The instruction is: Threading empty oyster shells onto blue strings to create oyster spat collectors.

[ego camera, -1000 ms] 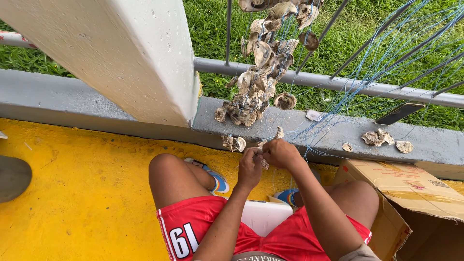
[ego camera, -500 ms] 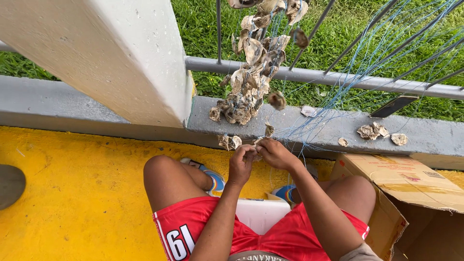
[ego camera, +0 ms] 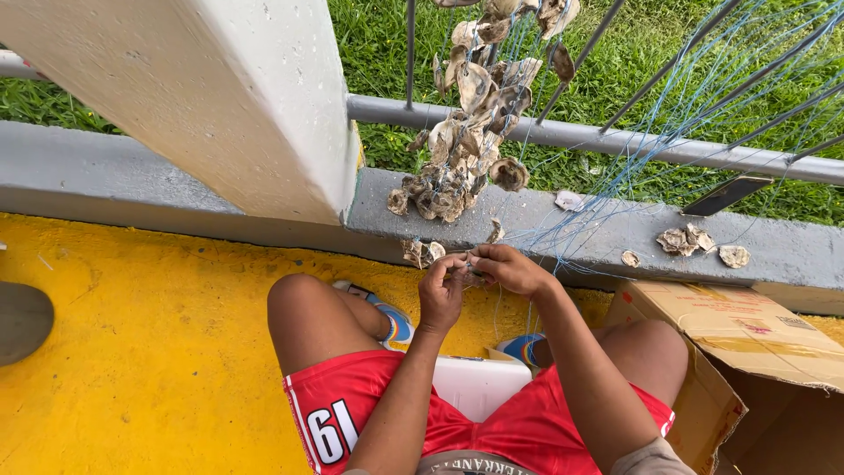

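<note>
From the head camera, my left hand [ego camera: 441, 295] and right hand [ego camera: 510, 268] meet just below the middle of the frame, fingertips pinched together on a small oyster shell [ego camera: 469, 271] and the thin blue line [ego camera: 563, 230] running up and right to the railing [ego camera: 615, 141]. Both hands are closed around that shell. Directly above, in the upper middle, a strung cluster of oyster shells [ego camera: 470, 123] hangs against the rail and rests on the grey concrete ledge [ego camera: 607, 233]. Loose shells [ego camera: 694, 242] lie on the ledge at right. A cardboard box [ego camera: 747, 330] sits at lower right, beside my knee, on the yellow floor [ego camera: 132, 352].
</note>
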